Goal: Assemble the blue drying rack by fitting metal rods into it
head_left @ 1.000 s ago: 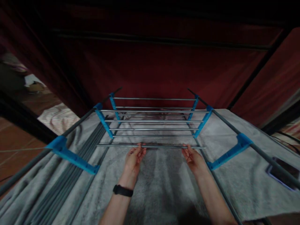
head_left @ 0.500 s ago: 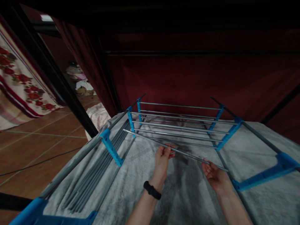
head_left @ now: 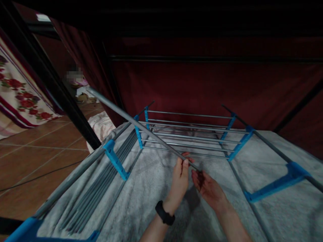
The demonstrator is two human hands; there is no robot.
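My left hand (head_left: 181, 173), with a black band on its wrist, is closed around a thin grey metal rod (head_left: 131, 119) near its lower end. The rod slants up to the left, its far end raised above the rack. At the rod's lower tip, my right hand (head_left: 208, 188) has its palm turned up and its fingers curled in around the tip. Beyond both hands stands a partly built rack, with several metal rods (head_left: 194, 137) running between blue plastic brackets (head_left: 138, 132). On the right, another blue bracket (head_left: 277, 183) has no rod on its inner side.
Several loose grey rods (head_left: 101, 185) lie in a bundle on the grey blanket (head_left: 151, 198) at left. Long side poles (head_left: 73, 181) flank the work. Black posts (head_left: 55, 77) and a dark red curtain (head_left: 202, 87) enclose the space. A cable (head_left: 42, 176) crosses the tiled floor.
The rod has swung from nearly level across the rack to steeply slanted, its left end rising toward me. My right hand has moved left, closer to my left hand.
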